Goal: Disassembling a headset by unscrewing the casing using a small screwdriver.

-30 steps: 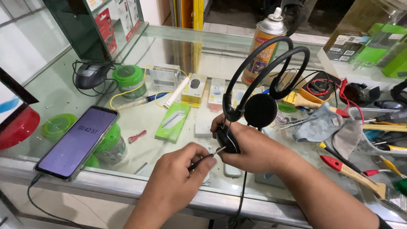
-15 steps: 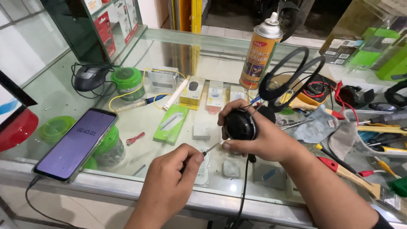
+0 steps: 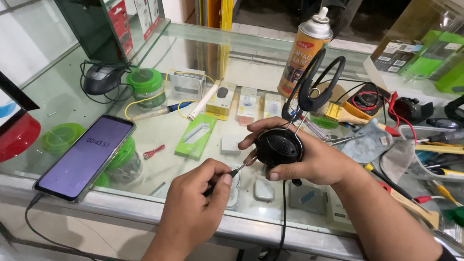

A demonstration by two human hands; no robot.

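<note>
Fingers (image 3: 220, 176) of the left hand (image 3: 193, 208) pinch shut around a thin screwdriver (image 3: 237, 170), whose metal tip points up and to the right, touching the lower left edge of a black earcup (image 3: 279, 147). The right hand (image 3: 314, 159) wraps that earcup from the right, thumb beneath it and fingertips curled over its top and left side, so the grip is closed on the headset (image 3: 309, 92). The black headband loops rise above the right hand's fingers, and a dark cable (image 3: 283, 208) hangs straight down from the earcup, past the thumb and over the counter's front edge.

Just beneath both hands lies the glass counter (image 3: 159, 159), with small white boxes showing through the pane under the fingers. Left of the left hand's fingers sits a green packet (image 3: 195, 137) and a little red clip (image 3: 153, 152), and farther left a phone (image 3: 86, 157) with a lit purple screen rests on green-lidded tubs. Beyond them, well apart, stand a green-lidded jar (image 3: 145, 87) and a black mouse (image 3: 102, 79). Behind the headband stands an orange spray can (image 3: 305, 55). To the right of the right hand lie a grey cloth (image 3: 369, 142), a brush (image 3: 340, 113), red-handled tools (image 3: 401, 195) and tangled red and black leads (image 3: 372, 99).
</note>
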